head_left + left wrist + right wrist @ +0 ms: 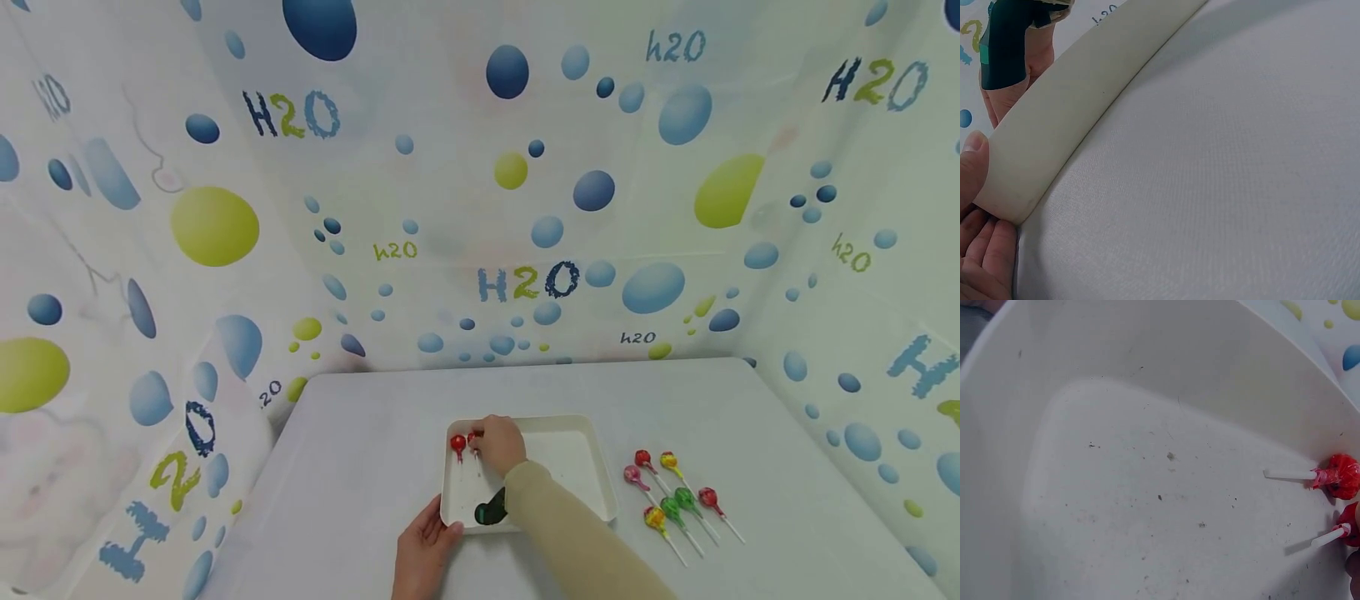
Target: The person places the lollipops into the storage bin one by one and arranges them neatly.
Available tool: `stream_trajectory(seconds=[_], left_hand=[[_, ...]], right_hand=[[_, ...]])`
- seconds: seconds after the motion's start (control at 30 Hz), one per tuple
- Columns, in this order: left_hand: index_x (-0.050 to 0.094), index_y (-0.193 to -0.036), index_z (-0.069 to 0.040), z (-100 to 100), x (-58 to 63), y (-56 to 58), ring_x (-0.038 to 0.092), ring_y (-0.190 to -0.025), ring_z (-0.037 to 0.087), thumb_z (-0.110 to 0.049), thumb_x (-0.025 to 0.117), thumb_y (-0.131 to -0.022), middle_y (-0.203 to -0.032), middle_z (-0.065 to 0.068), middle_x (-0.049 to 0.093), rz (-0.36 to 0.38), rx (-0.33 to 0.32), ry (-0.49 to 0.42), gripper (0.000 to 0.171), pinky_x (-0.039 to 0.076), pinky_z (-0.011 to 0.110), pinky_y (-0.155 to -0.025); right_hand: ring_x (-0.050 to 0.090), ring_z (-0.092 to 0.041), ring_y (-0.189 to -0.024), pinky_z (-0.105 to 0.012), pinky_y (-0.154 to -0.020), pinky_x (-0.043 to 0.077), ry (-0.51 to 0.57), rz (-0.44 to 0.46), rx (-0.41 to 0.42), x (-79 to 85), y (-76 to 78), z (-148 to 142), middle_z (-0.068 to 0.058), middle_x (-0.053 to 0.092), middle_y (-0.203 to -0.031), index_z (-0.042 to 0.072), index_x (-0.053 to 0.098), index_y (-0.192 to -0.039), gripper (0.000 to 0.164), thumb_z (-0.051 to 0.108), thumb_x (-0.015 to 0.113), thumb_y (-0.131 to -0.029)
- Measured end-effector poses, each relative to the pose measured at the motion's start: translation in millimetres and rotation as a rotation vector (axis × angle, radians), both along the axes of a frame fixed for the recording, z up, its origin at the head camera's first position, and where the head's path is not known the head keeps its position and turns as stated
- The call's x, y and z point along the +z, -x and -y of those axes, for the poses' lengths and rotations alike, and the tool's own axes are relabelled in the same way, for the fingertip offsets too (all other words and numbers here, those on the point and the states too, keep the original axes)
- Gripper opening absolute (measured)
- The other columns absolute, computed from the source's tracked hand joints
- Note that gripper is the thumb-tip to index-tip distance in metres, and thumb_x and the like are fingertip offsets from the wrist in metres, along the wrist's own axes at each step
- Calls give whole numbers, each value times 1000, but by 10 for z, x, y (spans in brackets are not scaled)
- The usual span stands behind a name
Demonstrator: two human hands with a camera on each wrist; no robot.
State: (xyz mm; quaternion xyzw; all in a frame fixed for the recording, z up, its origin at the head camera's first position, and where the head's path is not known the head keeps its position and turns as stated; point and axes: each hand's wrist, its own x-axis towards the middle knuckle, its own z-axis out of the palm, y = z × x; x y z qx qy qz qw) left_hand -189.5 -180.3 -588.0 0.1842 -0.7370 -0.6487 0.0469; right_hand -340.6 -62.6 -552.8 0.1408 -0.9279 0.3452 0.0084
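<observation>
A shallow white tray [604,479] lies on the table. My left hand [424,546] grips its near left corner. In the left wrist view the thumb [971,167] presses the tray wall [1079,106], with the other fingers curled at its lower edge. Inside the tray, at the far left, my right hand [501,442] pinches a red lollipop [1349,524] by its head, partly hidden by the fingers. Right beside it another red lollipop [457,446] rests against the far wall, its stick [1290,474] pointing toward the near side.
Several lollipops lie on the table right of the tray: red [708,497], pink [633,474], yellow [654,518] and green [685,498] among them, sticks toward the near right. A dark band [492,507] is on my right wrist. A patterned curtain [450,183] surrounds the white table [360,467].
</observation>
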Motion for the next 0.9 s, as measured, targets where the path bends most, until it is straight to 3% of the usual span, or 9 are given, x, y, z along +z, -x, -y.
stream_trajectory(seconds=[0.2,0.43,0.7,0.9], left_hand=[[46,-147,12,-77,10,7,53,-136,46,-8,79,-89,-147,35,50,14,-9,13,69,59,35,-99],[46,-146,13,-114,-11,-20,53,-136,47,-10,79,-90,-146,36,51,-11,-34,22,69,61,30,-98],[44,-146,15,-88,36,-43,51,-136,49,-12,79,-90,-145,38,49,2,-28,40,72,61,30,-97],[44,-147,14,-31,86,-37,49,-138,49,-12,79,-90,-146,38,48,44,-1,36,72,61,29,-96]], right_hand=[[67,-22,-87,-41,-87,64,11,3,-17,64,-15,-106,-8,79,-100,6,81,-106,19,16,78,-91],[72,-28,-103,-41,-87,66,128,38,55,184,47,-459,-12,78,-110,3,78,-113,23,14,75,-94],[72,-27,-111,-39,-93,65,264,114,183,345,168,-1326,-13,75,-123,5,73,-126,35,18,75,-94],[72,-25,-113,-39,-97,64,270,151,82,439,254,-2100,-11,73,-127,7,71,-129,37,19,74,-95]])
